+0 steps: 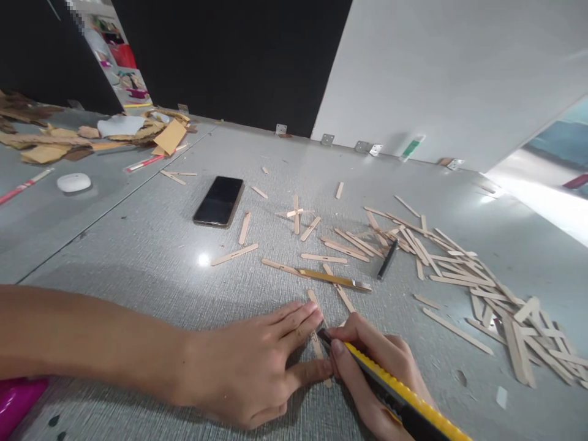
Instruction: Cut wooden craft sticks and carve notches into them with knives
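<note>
A wooden craft stick (318, 350) lies on the grey table under my left hand (261, 361). The fingers of that hand are stretched out flat, with the fingertips pressing near one end of the stick and the thumb across it lower down. My right hand (374, 367) is closed around a yellow and black utility knife (395, 389), its tip against the stick between my left fingers and thumb. Just beyond are a slim gold-coloured cutter (333, 279) lying across craft sticks, and a notched stick (324, 258).
A large loose pile of craft sticks (463, 275) spreads to the right, with a dark pen-like tool (388, 260) at its edge. A phone (219, 201) and a white earbud case (74, 182) lie at the left. Torn cardboard (169, 136) sits by the black upright panel (229, 55).
</note>
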`<state>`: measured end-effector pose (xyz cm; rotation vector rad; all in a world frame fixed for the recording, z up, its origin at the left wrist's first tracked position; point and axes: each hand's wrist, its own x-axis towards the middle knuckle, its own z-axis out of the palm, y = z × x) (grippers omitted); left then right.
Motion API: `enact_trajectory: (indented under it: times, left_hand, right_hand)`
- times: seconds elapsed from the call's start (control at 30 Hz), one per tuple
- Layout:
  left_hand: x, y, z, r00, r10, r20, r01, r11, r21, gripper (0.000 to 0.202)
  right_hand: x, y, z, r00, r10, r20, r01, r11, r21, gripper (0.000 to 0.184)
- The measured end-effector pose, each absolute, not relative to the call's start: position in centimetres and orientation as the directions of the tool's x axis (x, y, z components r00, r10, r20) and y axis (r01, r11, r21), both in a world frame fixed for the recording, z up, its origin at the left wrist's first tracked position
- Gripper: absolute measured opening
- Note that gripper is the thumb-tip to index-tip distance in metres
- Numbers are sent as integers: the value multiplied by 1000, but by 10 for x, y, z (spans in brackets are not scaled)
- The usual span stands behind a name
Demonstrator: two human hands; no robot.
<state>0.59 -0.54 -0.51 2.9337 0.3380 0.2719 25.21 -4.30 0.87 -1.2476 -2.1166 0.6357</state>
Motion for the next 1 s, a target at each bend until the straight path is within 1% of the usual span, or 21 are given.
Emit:
enact_trajectory:
  times: [0.1, 0.3, 0.53, 0.7, 0.8, 1.0]
  left_hand:
    - [6, -5, -4, 955, 240, 172, 205, -959, 198, 81]
    - [6, -6, -2, 956, 242, 163, 214, -961, 172, 72]
    - [6, -6, -1, 951, 250, 180, 225, -963, 146, 78]
    - [7, -5, -1, 955, 232, 187, 214, -970, 113, 80]
    - [8, -5, 0, 955, 231, 183, 216, -971, 98, 78]
    - [7, -7, 1, 946, 254, 202, 235, -965, 116, 71]
  right_hand:
    - [251, -42, 9, -391, 885, 253, 608, 455, -651, 10]
    - [251, -41, 8, -407, 882, 239, 590, 453, -668, 10]
    - [251, -38, 9, -451, 861, 236, 568, 481, -668, 9]
    - [248, -37, 12, -441, 875, 199, 592, 450, -669, 14]
    - [247, -37, 15, -454, 871, 188, 607, 457, -650, 12]
    - [247, -35, 22, -511, 842, 172, 640, 507, -578, 12]
